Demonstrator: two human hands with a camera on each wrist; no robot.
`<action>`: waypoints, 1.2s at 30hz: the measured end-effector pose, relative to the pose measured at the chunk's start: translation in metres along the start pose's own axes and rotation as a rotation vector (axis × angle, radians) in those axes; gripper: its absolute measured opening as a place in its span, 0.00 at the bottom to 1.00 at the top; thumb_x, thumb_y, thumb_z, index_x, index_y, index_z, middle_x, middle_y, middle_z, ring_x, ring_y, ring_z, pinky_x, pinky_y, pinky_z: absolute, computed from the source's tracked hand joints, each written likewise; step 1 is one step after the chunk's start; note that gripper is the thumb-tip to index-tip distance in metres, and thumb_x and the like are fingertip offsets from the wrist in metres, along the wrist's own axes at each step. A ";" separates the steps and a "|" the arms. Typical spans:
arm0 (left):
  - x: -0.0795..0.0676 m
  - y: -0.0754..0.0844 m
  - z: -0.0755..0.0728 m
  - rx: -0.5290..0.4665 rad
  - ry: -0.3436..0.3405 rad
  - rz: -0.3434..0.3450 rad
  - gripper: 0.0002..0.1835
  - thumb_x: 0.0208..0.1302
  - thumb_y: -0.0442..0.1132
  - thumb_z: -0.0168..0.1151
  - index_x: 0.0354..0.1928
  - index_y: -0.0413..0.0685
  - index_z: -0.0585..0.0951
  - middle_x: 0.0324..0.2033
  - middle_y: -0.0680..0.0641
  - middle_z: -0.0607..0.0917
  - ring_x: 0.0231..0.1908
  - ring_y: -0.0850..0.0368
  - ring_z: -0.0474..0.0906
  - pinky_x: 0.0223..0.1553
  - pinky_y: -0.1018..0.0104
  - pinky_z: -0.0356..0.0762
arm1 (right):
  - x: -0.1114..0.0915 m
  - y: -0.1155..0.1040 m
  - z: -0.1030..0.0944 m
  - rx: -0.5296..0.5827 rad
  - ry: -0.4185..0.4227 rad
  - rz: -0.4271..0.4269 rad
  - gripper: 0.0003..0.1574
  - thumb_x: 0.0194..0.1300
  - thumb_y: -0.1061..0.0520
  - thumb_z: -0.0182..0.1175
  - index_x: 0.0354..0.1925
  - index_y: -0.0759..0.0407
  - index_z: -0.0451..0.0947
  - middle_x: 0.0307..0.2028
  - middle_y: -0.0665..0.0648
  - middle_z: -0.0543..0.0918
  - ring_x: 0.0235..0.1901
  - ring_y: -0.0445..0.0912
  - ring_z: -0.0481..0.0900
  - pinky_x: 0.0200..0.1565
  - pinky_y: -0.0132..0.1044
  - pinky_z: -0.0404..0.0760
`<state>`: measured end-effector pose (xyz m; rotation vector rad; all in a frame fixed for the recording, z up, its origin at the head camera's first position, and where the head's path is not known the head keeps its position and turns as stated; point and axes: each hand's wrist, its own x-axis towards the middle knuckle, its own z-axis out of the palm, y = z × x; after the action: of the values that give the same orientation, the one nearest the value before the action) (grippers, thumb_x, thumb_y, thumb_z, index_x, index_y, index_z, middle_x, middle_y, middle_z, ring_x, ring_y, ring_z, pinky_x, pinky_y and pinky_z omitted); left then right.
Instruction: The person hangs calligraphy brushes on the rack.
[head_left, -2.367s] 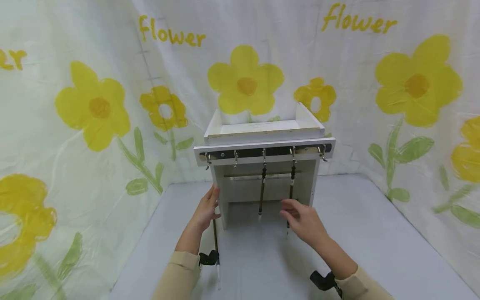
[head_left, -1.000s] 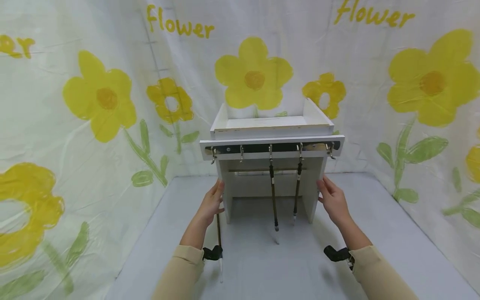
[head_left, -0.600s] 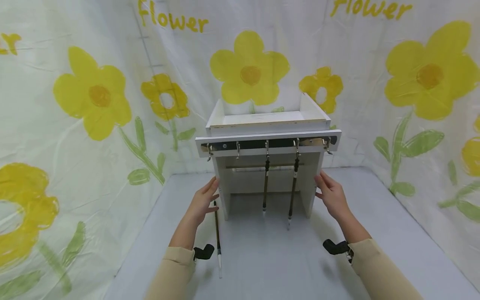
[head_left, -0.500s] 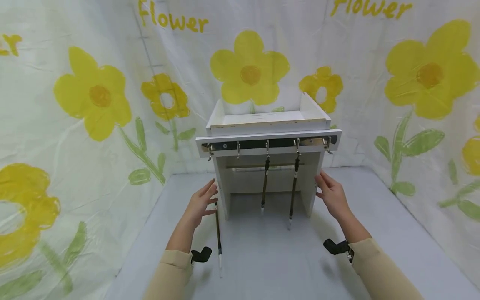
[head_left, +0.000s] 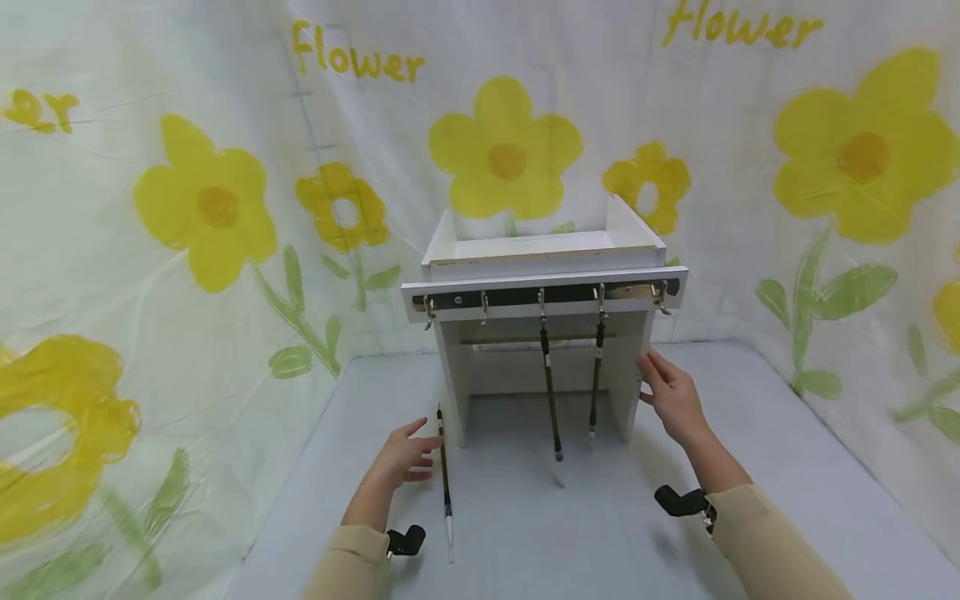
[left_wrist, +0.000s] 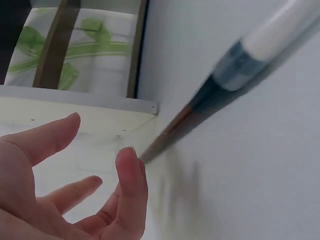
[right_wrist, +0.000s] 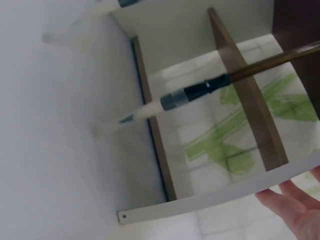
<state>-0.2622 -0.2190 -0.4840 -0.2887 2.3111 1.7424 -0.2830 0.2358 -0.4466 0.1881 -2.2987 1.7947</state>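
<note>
A calligraphy brush (head_left: 446,475) with a dark handle and white tip lies on the table left of a small white rack (head_left: 546,275). My left hand (head_left: 399,461) is just left of it, fingers spread and loosely bent; in the left wrist view the fingertips (left_wrist: 131,172) overlap the far end of the brush (left_wrist: 220,85). My right hand (head_left: 672,400) rests its fingertips against the outer face of the rack's right side panel (head_left: 639,367). Two more brushes hang from the hooks, a middle brush (head_left: 551,392) and a right brush (head_left: 597,379).
A dark strip with several metal hooks (head_left: 484,307) runs along the rack's front board; the two left hooks and the rightmost hook (head_left: 661,298) carry nothing. A thin crossbar (head_left: 495,339) spans the rack's inside. A flower-printed curtain (head_left: 247,67) surrounds the white table (head_left: 547,542).
My right hand has left the right hanging brush and moved to the rack's right side. My left hand has come off the left side panel, down toward the lying brush. The hanging brushes swing.
</note>
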 end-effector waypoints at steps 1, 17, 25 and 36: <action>0.001 -0.003 0.002 0.012 0.004 -0.007 0.43 0.66 0.43 0.68 0.78 0.46 0.59 0.57 0.30 0.80 0.45 0.41 0.82 0.37 0.56 0.88 | -0.001 0.000 0.000 0.007 0.002 0.006 0.43 0.78 0.35 0.46 0.79 0.53 0.53 0.75 0.65 0.62 0.70 0.62 0.67 0.53 0.42 0.84; 0.012 -0.020 0.033 0.202 0.126 -0.026 0.44 0.54 0.26 0.74 0.73 0.36 0.65 0.51 0.28 0.78 0.29 0.50 0.83 0.25 0.62 0.86 | -0.001 -0.003 0.000 0.023 0.017 0.017 0.42 0.78 0.37 0.48 0.79 0.54 0.54 0.73 0.67 0.64 0.69 0.63 0.69 0.55 0.49 0.82; 0.012 -0.015 0.031 0.191 0.100 -0.053 0.47 0.53 0.19 0.68 0.75 0.34 0.59 0.42 0.31 0.80 0.23 0.51 0.84 0.26 0.61 0.87 | 0.002 -0.002 -0.001 0.051 0.021 0.010 0.41 0.78 0.38 0.48 0.78 0.55 0.54 0.74 0.66 0.64 0.69 0.63 0.69 0.54 0.44 0.83; -0.001 -0.015 0.020 0.033 0.047 -0.030 0.40 0.57 0.18 0.59 0.73 0.22 0.56 0.39 0.32 0.78 0.31 0.47 0.83 0.33 0.54 0.88 | 0.002 -0.001 -0.001 0.059 0.019 0.022 0.43 0.77 0.37 0.48 0.79 0.56 0.54 0.74 0.66 0.63 0.70 0.63 0.67 0.53 0.42 0.84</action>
<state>-0.2558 -0.2041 -0.5028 -0.3609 2.3531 1.6997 -0.2842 0.2362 -0.4452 0.1551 -2.2456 1.8680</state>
